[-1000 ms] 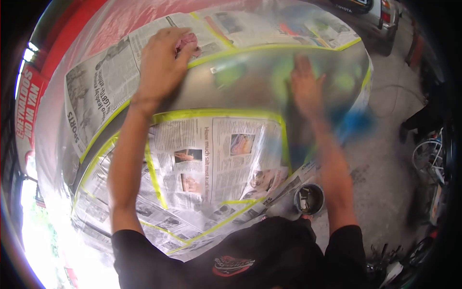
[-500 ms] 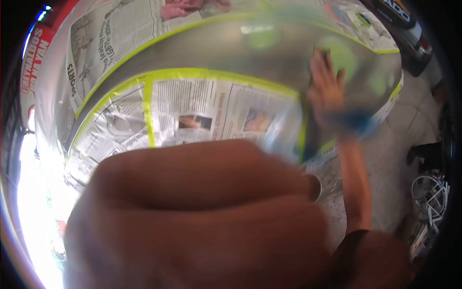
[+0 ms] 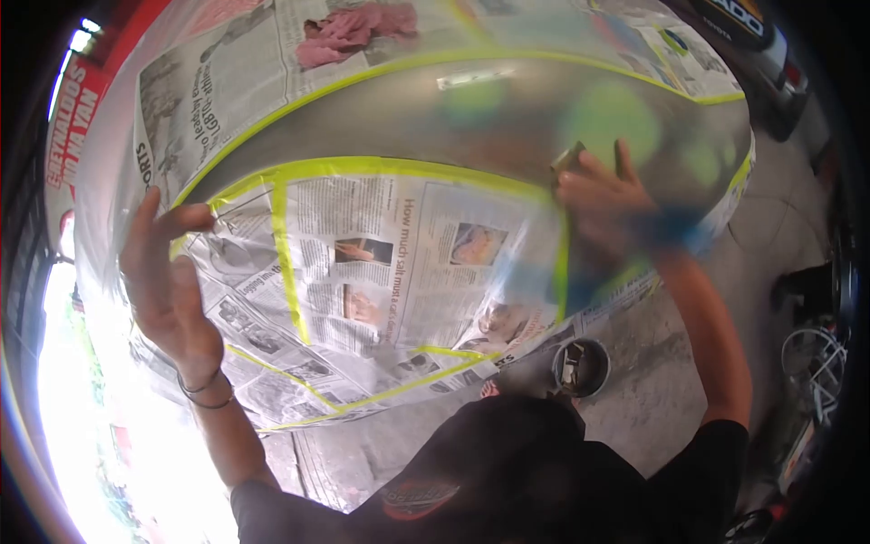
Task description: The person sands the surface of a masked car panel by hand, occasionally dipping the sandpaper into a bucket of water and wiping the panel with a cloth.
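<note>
In front of me curves a bare grey car panel (image 3: 381, 113) with pale green patches (image 3: 612, 122) on it. My right hand (image 3: 605, 201) lies against its right part, fingers partly spread. Under its fingertips is a small dark folded piece of sandpaper (image 3: 569, 160). Something blue (image 3: 669, 231), blurred, surrounds the right wrist. My left hand (image 3: 172, 286) is raised at the left, fingers apart and holding nothing, in front of the newspaper masking (image 3: 362, 195). Yellow-green tape (image 3: 381, 165) edges the newspaper along the panel.
A pink cloth (image 3: 358, 32) rests on the covered upper surface. On the concrete floor stands a bucket (image 3: 594, 367) with something inside. Another vehicle (image 3: 761, 54) is close at the upper right; a white wire-like frame (image 3: 816, 367) stands at the right. Clear plastic sheeting (image 3: 100, 218) hangs at the left.
The large blurred arm that filled the foreground is gone, and my left hand now shows open at the left. My right hand has moved down and slightly left on the panel.
</note>
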Action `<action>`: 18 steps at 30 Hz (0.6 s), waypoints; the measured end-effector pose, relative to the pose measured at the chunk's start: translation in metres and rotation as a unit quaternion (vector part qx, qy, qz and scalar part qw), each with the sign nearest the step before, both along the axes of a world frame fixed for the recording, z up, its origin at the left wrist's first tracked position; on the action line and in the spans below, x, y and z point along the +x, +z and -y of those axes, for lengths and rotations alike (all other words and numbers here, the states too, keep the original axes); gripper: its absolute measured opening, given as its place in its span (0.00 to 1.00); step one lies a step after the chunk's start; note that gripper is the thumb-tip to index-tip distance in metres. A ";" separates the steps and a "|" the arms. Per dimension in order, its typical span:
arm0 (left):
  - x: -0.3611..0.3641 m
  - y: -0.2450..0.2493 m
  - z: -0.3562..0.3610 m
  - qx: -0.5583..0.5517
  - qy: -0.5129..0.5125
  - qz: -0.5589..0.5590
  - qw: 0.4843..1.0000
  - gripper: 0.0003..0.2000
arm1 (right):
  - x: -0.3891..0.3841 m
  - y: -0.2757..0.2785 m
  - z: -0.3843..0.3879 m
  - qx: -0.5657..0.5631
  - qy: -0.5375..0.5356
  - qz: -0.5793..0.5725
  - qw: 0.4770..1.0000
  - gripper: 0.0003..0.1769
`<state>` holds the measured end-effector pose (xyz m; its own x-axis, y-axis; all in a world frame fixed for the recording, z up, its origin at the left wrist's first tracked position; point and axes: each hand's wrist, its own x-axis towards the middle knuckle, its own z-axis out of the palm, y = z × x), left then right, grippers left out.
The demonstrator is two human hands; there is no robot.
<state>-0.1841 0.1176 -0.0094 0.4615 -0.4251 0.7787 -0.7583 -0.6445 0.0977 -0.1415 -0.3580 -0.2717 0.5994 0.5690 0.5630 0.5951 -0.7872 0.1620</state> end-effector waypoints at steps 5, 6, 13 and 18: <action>0.064 0.008 0.044 0.034 -0.012 0.054 0.998 0.25 | 0.010 0.078 -0.058 0.012 0.054 0.002 0.998 0.33; 0.079 0.011 0.049 0.039 -0.016 0.054 0.998 0.25 | 0.008 0.071 -0.054 0.017 0.050 0.003 0.999 0.33; 0.120 0.023 0.024 0.117 -0.021 0.056 0.991 0.23 | -0.035 0.021 -0.008 -0.104 -0.151 -0.155 0.971 0.35; 0.189 0.020 0.082 0.235 -0.058 0.128 0.962 0.25 | 0.015 0.080 -0.060 0.029 0.026 -0.016 0.999 0.31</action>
<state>0.0046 0.0355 0.0107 0.2076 -0.7952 0.5698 -0.7884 -0.4808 -0.3837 -0.1265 -0.2976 -0.1916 0.5879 0.5669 0.5770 0.6403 -0.7621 0.0964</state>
